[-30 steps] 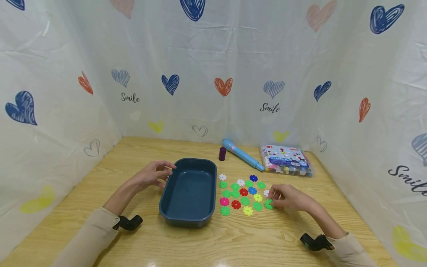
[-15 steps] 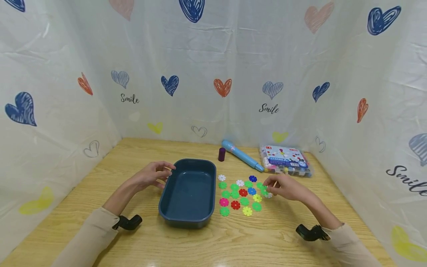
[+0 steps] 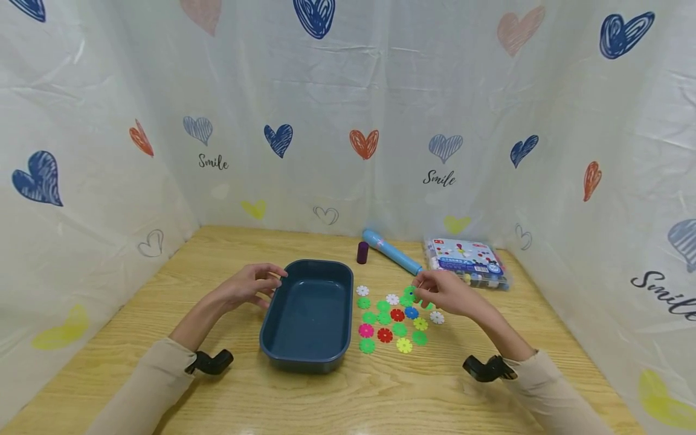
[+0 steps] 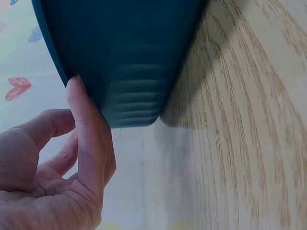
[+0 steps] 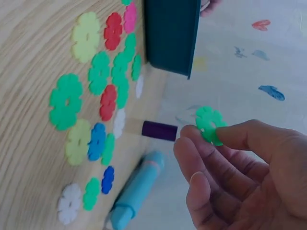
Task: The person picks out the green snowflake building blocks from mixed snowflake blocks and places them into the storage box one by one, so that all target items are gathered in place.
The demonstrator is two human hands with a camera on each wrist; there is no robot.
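My right hand [image 3: 448, 293] pinches a green notched snowflake disc [image 5: 207, 120] between thumb and fingers, raised above the table. Below it lie several flat snowflake discs in green, red, yellow, white, blue and pink, among them a yellow disc [image 3: 404, 345] and a white disc [image 3: 437, 317]. The dark blue rectangular basin [image 3: 307, 323] stands empty left of the discs. At the basin's far left side is my left hand [image 3: 251, 285], its fingers loosely bent. In the left wrist view one fingertip [image 4: 76, 86] touches the basin's rim.
Behind the discs stand a small purple cylinder [image 3: 362, 253] and a light blue tube-shaped toy [image 3: 393, 252] lying aslant. A clear plastic case [image 3: 466, 263] with a printed label lies at the back right. A heart-printed curtain [image 3: 326, 90] closes off the back and sides.
My right hand has lifted a green disc from the right edge of the group and carried it left and away from me. The left hand and the basin have stayed in place.
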